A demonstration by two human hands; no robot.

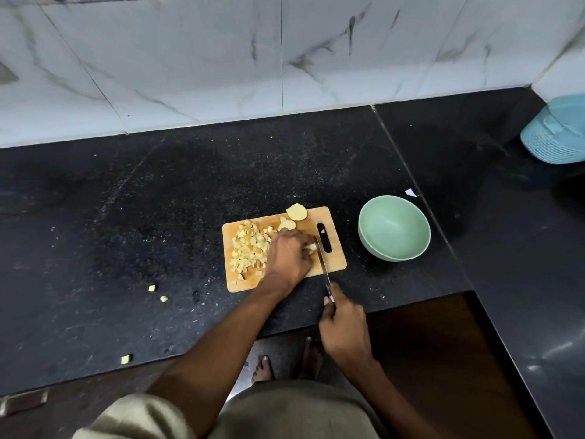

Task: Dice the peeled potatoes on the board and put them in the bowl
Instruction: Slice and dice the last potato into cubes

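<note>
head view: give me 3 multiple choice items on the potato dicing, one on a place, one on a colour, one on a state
1. Where does the diced pile lie?
A. in the bowl
B. on the board's left part
C. on the floor

2. What colour is the bowl?
A. pale green
B. red
C. black

3. What is the right hand doing?
A. hanging idle
B. lifting the bowl
C. gripping the knife

Answers: 1 B, the cubes sit on the board left of the left hand; 2 A, its wall is pale green; 3 C, its fingers wrap the handle.
</note>
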